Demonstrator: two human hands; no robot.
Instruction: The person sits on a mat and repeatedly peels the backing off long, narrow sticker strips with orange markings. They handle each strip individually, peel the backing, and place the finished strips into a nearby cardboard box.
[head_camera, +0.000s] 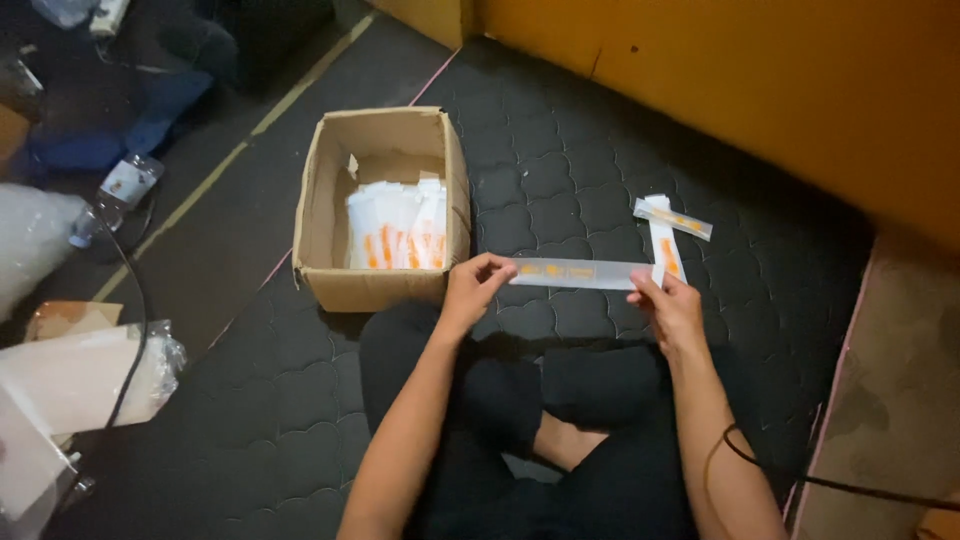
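Head view: left hand (476, 285) and right hand (668, 305) each pinch one end of a long white paper sleeve (580, 273), held level above crossed legs, near a cardboard box (330, 215) holding similar sleeves.

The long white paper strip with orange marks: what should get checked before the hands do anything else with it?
1. Left hand pinches one end of the long white paper strip with orange marks: ok.
2. Right hand pinches the other end: ok.
3. Strip held flat and straight: ok.
4. Open brown cardboard box upright, beside the left hand: ok.
5. Two crossed white strips lie apart on the black quilted mat: ok.
6. Room left in box: cannot tell.
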